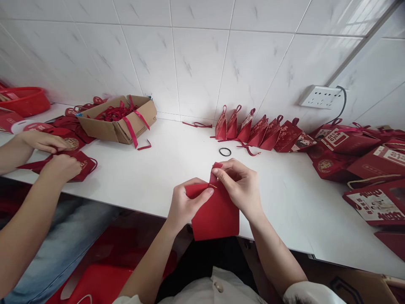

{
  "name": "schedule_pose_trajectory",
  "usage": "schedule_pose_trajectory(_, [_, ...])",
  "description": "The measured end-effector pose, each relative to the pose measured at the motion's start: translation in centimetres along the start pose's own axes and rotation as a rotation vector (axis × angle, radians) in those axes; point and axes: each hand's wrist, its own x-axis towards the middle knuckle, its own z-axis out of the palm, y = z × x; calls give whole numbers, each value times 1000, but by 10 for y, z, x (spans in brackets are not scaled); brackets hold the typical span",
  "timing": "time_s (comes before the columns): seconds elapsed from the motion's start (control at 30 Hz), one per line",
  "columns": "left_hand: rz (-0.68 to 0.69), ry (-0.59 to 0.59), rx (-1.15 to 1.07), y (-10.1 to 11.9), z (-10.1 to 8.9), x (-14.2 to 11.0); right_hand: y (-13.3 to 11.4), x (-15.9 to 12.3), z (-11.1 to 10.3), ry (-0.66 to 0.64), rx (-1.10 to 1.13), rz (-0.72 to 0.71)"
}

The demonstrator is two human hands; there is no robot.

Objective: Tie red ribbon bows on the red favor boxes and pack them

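Note:
Close to me, at the table's front edge, a red paper gift box (pixel 215 217) is held up between both hands. My left hand (pixel 190 200) grips its upper left side, thumb laid on the front near a small gold-coloured strip. My right hand (pixel 242 185) pinches a short red ribbon (pixel 213 173) at the top of the box between thumb and fingers. The ribbon's lower end meets the box by the left thumb. Just beyond the hands, a black ring-shaped band (pixel 225 152) lies on the white table (pixel 164 173).
Several small red boxes with ribbon loops (pixel 243 128) stand in a row by the wall. Larger red gift boxes (pixel 373 185) are piled at right. A cardboard box (pixel 117 122) of red ribbons stands left. At far left, a co-worker's hands (pixel 60 158) handle a red box.

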Motion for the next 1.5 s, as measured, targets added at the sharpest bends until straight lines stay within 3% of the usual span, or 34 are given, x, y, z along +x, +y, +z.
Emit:
schedule_pose_trajectory(0.1, [-19, 26, 14, 5, -1, 0, -1, -3, 0, 18, -4, -67])
schedule_pose_trajectory(0.3, [-77, 72, -7, 17, -3, -2, -3, -18, -13, -71, -345, -486])
schedule_pose_trajectory(0.53, [-45, 21, 26, 27, 0, -4, -3, -21, -17, -12, -432, -601])
schedule_pose_trajectory(0.63, [-52, 7, 22, 28, 1, -5, -5, -20, -17, 3, -382, -551])
schedule_pose_trajectory(0.8, [-72, -3, 13, 27, 3, -6, -8, -22, -21, -29, -198, -208])
schedule_pose_trajectory(0.97, [-82, -57, -4, 27, 2, -7, -12, -19, -28, -178, -11, -9])
schedule_pose_trajectory(1.1, [-96, -88, -32, 26, 2, -7, -14, -20, -29, -159, 4, 9])
schedule_pose_trajectory(1.33, [-91, 47, -59, 25, 8, -9, -16, -24, -24, -86, -35, -26])
schedule_pose_trajectory(1.5, [-161, 36, -115, 26, 8, -6, -15, -26, -24, -77, -53, -25])
